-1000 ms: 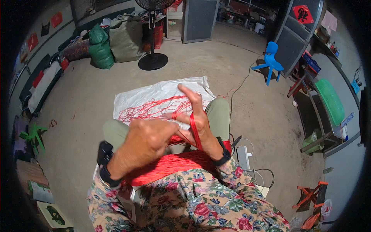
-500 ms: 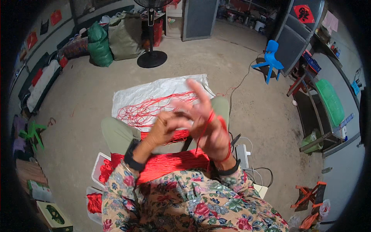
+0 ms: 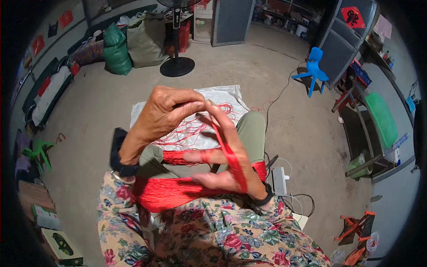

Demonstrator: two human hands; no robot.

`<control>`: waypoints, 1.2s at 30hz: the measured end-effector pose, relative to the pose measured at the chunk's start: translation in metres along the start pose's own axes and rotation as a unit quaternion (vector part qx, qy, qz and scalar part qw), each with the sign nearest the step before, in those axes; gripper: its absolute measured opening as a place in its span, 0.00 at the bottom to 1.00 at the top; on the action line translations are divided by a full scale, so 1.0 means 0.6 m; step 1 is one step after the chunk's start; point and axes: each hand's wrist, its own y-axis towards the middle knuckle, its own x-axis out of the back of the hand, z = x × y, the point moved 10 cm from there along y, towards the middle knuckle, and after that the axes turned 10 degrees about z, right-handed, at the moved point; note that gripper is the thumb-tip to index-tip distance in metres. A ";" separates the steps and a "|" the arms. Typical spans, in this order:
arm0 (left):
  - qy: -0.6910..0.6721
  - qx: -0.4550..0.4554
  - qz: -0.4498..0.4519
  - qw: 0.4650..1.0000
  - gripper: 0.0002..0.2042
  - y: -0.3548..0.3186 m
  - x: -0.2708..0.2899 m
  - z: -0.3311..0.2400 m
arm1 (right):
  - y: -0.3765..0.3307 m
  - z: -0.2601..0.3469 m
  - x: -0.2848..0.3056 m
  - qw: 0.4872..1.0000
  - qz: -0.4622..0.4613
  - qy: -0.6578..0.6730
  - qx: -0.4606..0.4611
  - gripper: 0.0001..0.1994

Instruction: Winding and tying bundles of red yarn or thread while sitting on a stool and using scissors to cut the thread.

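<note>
Red cord (image 3: 233,161) is looped round my right hand (image 3: 240,149), whose fingers are stretched out and spread, slightly blurred. My left hand (image 3: 167,111) is closed in a pinch at the tip of a right finger, on the cord that runs up there; the exact pinch point is partly hidden. Across my lap lies a thick bundle of red cord (image 3: 164,193). A smaller red bundle (image 3: 175,157) lies between my knees. Beyond them, loose red strands (image 3: 187,133) are strewn over a white woven sheet (image 3: 229,94).
A white power strip (image 3: 279,180) with cables is to my right. Farther off stand a blue chair (image 3: 315,69), a black fan (image 3: 177,66), a green sack (image 3: 116,51) and a beige sack (image 3: 144,42). An orange folding stool (image 3: 354,227) stands at the lower right.
My left hand has moved up and left, now pinching by the right fingertip. The right hand has come down and turned, its fingers now pointing left and up with cord round it.
</note>
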 end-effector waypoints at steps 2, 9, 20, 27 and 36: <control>-0.044 0.022 0.009 0.999 0.07 -0.007 -0.046 0.031 | -0.007 0.007 0.007 0.981 -0.010 0.195 -0.008 0.20; 0.040 -0.062 0.230 0.970 0.03 -0.097 -0.307 -0.069 | 0.015 -0.090 0.128 0.951 -0.238 -0.194 -0.049 0.18; -0.129 0.083 0.001 0.988 0.07 -0.002 -0.008 0.053 | 0.010 0.025 -0.005 0.993 0.009 0.117 0.028 0.15; 0.003 -0.086 0.185 0.979 0.04 -0.096 -0.291 -0.040 | 0.023 -0.097 0.143 0.946 -0.315 0.070 -0.015 0.15; 0.050 0.006 0.006 0.999 0.06 -0.012 0.033 -0.028 | 0.011 0.005 -0.004 0.989 -0.061 -0.127 0.050 0.12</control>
